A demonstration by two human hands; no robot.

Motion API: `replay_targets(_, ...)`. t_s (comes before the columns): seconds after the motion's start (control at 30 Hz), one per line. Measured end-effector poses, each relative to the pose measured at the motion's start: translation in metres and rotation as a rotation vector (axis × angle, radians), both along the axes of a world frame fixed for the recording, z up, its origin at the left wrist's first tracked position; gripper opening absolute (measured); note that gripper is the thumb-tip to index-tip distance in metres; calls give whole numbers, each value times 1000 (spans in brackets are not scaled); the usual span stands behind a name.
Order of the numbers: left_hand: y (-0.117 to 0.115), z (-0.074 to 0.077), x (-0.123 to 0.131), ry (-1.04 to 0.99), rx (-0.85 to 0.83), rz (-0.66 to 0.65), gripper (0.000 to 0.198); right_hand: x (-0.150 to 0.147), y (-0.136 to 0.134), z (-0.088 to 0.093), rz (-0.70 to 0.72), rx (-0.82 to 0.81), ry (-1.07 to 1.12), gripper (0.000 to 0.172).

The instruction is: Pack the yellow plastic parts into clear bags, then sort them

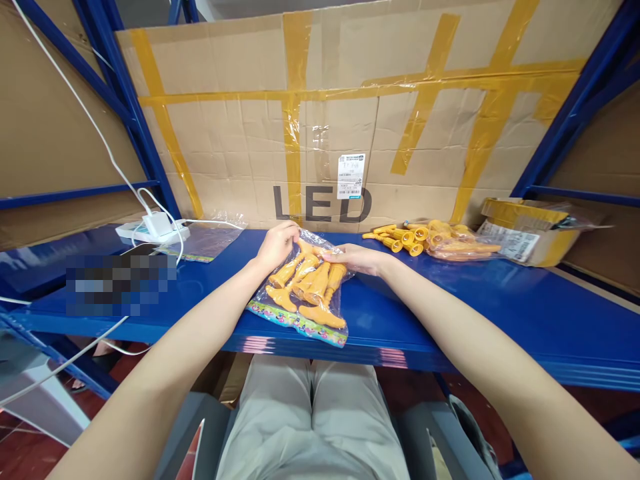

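Observation:
A clear plastic bag (305,283) with a colourful patterned strip along its near edge lies on the blue shelf (400,320). Inside it are several orange-yellow plastic pieces, some with a T-shaped end. My left hand (278,245) has its fingers closed on the far left corner of the bag. At the far right side, my right hand (357,259) grips the bag's edge, thumb on top and the other fingers partly hidden underneath.
More yellow plastic pieces (400,237) and a filled bag (463,248) lie at the back right, beside an open cardboard box (535,230). A white power strip (150,230) with cables and a flat plastic bag (213,240) are at left. A large taped carton (240,147) stands behind.

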State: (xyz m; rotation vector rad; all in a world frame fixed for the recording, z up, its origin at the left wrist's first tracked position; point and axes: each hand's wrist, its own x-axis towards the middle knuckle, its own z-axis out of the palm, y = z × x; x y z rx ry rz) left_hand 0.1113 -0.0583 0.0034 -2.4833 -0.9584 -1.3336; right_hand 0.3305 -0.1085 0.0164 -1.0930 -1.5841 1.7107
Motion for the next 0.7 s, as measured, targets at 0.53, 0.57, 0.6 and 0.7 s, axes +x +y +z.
replay_targets(0.53,14,-3,-20,-186,-70,167,28,-1,14,-2,-355,25,204,9)
replay_targets(0.57,16,-3,-22,-192,-73,179,28,0,17,-3,-409,33,216,6)
replay_targets(0.6,18,-4,-24,-197,-75,190,28,2,21,-3,-465,40,232,4)
replay_targets(0.7,21,-5,-30,-212,-75,201,28,8,28,-3,-616,71,298,3)
